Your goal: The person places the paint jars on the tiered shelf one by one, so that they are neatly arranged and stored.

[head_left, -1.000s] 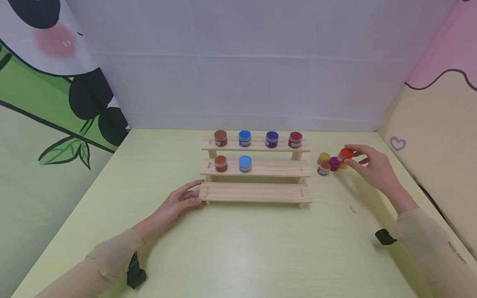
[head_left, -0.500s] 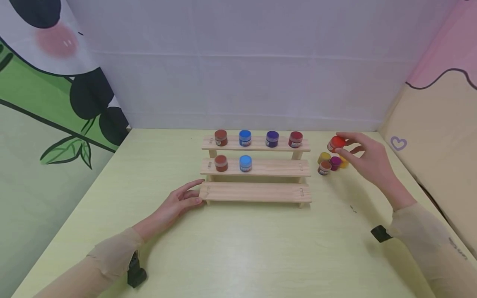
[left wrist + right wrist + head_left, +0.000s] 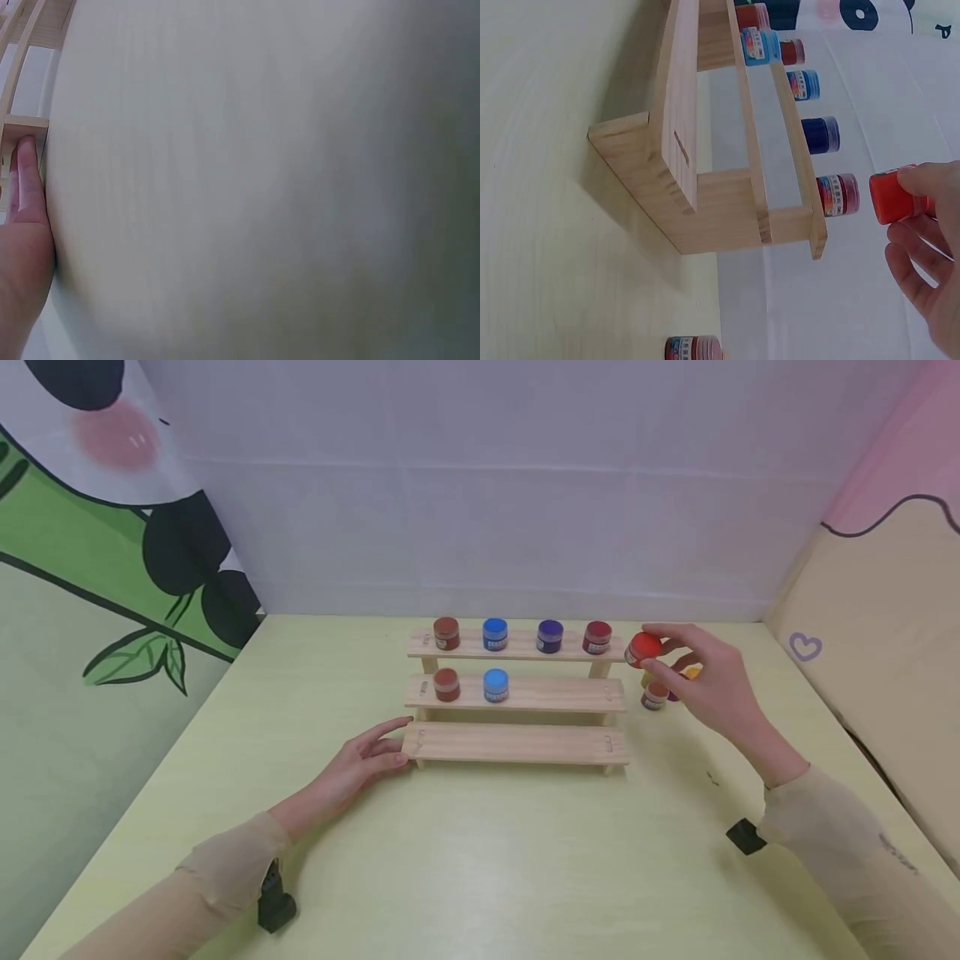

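My right hand (image 3: 701, 681) holds a red paint jar (image 3: 643, 649) between thumb and fingers, raised just off the right end of the three-tier wooden stand (image 3: 517, 743). In the right wrist view, the red jar (image 3: 892, 196) is close to a dark red jar (image 3: 838, 195) on the top tier, with a gap between them. My left hand (image 3: 367, 758) rests against the left end of the lowest tier. Its fingers (image 3: 28, 180) look extended and touch the wood in the left wrist view.
Brown, blue, purple and dark red jars (image 3: 597, 637) stand along the top tier. The middle tier bears a brown jar (image 3: 447, 685) and a light blue jar (image 3: 496, 686). Right of the stand, several jars, including a brown one (image 3: 655, 696), sit partly behind my right hand.
My right hand has lifted the red jar from the cluster and carried it left toward the top tier. My left hand stays at the stand's left end.
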The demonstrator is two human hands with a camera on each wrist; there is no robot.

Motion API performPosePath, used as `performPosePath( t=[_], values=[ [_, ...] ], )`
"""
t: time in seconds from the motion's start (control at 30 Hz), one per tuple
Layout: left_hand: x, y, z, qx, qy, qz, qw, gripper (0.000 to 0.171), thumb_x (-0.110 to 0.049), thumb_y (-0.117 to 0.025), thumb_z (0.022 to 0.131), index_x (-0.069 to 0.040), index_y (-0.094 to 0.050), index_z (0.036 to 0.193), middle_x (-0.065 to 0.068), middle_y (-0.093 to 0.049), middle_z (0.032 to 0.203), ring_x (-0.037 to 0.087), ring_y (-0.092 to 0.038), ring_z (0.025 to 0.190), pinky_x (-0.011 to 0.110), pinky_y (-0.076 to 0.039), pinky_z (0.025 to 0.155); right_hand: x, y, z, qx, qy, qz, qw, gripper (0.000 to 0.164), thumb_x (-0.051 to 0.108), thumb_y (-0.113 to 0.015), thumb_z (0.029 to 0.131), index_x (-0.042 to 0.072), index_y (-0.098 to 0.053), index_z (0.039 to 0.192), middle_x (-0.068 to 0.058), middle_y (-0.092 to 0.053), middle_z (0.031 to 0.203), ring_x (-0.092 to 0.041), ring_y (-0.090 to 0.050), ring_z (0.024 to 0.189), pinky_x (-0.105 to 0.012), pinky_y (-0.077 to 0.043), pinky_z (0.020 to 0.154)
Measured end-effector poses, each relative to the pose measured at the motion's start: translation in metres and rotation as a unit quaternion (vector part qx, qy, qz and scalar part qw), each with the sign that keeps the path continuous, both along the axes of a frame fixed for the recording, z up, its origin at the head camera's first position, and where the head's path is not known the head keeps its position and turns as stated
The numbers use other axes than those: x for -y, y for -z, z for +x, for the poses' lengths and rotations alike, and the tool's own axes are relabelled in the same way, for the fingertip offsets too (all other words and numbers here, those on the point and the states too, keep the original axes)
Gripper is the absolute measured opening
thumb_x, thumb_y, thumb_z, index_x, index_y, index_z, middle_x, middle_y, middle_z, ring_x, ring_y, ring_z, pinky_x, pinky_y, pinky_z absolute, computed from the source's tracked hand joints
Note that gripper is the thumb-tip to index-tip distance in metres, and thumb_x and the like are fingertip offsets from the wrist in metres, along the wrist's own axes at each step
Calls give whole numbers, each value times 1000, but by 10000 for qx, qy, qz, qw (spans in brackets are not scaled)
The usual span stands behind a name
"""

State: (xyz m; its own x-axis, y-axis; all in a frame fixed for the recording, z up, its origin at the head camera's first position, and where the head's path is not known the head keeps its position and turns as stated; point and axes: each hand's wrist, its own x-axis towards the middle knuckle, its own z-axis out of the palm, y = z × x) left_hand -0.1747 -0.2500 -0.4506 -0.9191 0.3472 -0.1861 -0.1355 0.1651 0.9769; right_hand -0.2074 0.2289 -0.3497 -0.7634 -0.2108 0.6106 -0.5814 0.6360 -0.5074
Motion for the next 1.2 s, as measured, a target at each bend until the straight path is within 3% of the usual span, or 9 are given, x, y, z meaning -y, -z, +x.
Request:
performPosePath(
  t=[0.23, 0.73, 0.87, 1.2],
  values=[
    [0, 0, 0, 47, 20, -17, 10000, 66, -26, -64, 97, -24, -32, 155, 19, -49, 148, 6, -62, 119, 18, -51, 97, 18, 4, -1, -57, -313, -11, 9995, 50, 3, -77, 83, 13, -64, 130, -8, -71, 115, 6, -58, 91, -6, -49, 69],
    [1, 4, -3, -67, 65, 139, 9999, 66, -20, -62, 98, -19, -30, 156, 21, -53, 144, 5, -63, 114, 19, -52, 96, 64, 24, -2, 216, -792, -232, 9964, 46, 9, -78, 84, 12, -64, 128, -5, -71, 114, -11, -64, 95, -14, -52, 67],
    [1, 4, -3, -73, 65, 134, 9999, 67, -20, -63, 98, -19, -30, 156, 19, -55, 142, 5, -64, 114, 19, -52, 96, 72, 27, -5, 402, -839, -113, 9956, 44, 10, -77, 85, 10, -64, 127, -7, -71, 116, -18, -66, 95, -17, -53, 68],
    [0, 2, -2, -58, -32, 10, 10000, 66, -21, -64, 97, -19, -33, 155, 18, -55, 141, 4, -64, 113, 18, -52, 95, 80, 25, -12, 1202, -905, 413, 9878, 45, 13, -73, 89, 14, -62, 133, -7, -70, 123, -19, -66, 97, -28, -57, 74]
  ],
)
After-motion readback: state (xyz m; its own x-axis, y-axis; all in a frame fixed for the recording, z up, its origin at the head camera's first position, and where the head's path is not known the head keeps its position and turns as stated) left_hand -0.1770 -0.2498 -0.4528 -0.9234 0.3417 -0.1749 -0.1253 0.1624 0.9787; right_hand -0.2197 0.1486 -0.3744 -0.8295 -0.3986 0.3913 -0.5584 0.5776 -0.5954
